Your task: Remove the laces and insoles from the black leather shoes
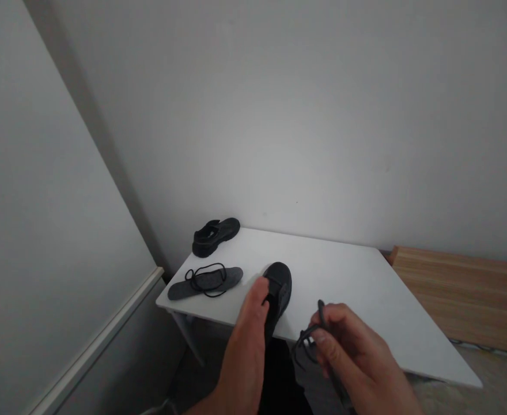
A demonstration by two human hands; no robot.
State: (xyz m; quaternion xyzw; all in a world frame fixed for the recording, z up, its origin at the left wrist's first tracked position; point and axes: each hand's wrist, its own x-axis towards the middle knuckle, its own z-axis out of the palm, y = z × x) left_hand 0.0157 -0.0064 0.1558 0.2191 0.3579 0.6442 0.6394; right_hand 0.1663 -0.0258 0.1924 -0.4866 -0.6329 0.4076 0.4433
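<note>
My left hand (247, 340) is closed around a black shoe (279, 288) held at the near edge of the white table (344, 276), toe pointing away from me. My right hand (352, 351) pinches a dark shoelace (307, 334) that runs from the shoe. A second black shoe (215, 235) stands at the table's far left corner. A dark insole (205, 282) lies near the left edge with another black lace (205, 279) looped on top of it.
The table stands in a corner of pale walls. A wooden board (461, 294) lies on the floor to the right, behind the table. A white ledge (106, 340) runs along the left wall.
</note>
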